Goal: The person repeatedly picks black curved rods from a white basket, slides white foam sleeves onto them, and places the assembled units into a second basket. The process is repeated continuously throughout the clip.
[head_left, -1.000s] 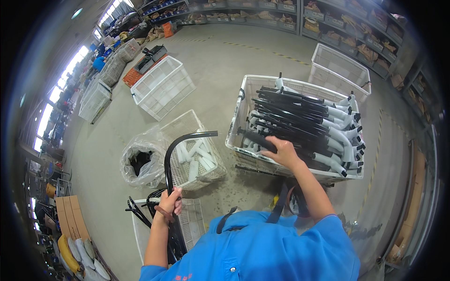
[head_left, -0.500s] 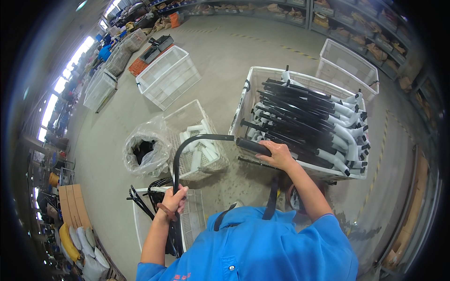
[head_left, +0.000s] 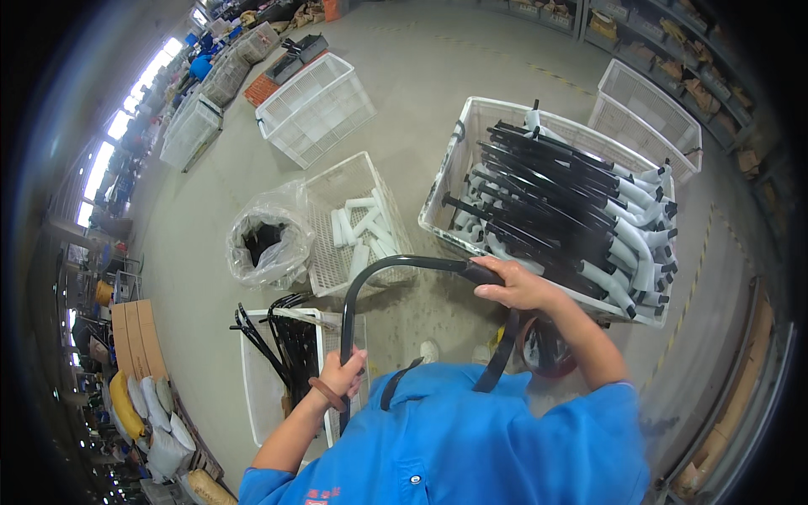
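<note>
A bent black tube [head_left: 348, 311] arches in front of my body, its straight leg upright and its top running to the right. My left hand [head_left: 342, 372] is closed round the lower part of that leg, above a white crate of black tubes. At the other end my right hand [head_left: 520, 286] grips a short black sleeve [head_left: 481, 272]. The sleeve meets the tube's end; whether the tube has entered it I cannot tell, and my fingers hide part of it.
A large white crate [head_left: 436, 202] at right holds many black tubes with pale foam covers. White cylinders lie in a mesh crate [head_left: 320, 252] ahead. Beside it stands a plastic-lined container [head_left: 252, 273]. The tube crate [head_left: 255, 412] is by my left arm; another white crate [head_left: 316, 109] stands further off.
The gap between tube end and sleeve has closed. My left hand and the tube have shifted right; my right hand moved slightly right and down. The surroundings shifted as my view moved.
</note>
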Available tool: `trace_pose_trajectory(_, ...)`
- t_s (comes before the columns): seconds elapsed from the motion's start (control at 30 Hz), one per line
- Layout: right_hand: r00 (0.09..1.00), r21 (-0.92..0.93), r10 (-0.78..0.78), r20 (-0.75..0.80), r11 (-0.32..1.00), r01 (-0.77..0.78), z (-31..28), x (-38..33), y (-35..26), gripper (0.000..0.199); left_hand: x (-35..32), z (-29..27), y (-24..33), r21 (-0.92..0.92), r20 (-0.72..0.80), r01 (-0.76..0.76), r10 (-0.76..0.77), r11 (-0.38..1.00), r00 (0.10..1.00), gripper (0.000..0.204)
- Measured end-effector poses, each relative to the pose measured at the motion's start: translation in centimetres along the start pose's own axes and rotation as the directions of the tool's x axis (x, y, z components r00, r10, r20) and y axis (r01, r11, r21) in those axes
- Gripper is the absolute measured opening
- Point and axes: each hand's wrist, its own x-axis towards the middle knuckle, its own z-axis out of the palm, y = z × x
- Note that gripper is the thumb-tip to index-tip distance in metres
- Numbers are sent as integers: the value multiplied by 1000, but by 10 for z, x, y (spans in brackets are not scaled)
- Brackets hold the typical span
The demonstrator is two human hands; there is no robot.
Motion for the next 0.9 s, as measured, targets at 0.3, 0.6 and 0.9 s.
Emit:
trace_pose_trajectory(0.3,694,566,108,712,499,-657,-17,15,10,45,-22,19,-35,67,-66,-33,37,997,997,27)
trace_pose_trajectory(0.6,916,-751,-284,285,528,397,100,107,-41,23,-19,24,-44,502,-89,-109,177,858,980,48)
trace_pose_trajectory(0.9,797,-708,-312,517,367,603,87,191,-91,22,33,-48,1,-188,347,180,-106,966,932,42)
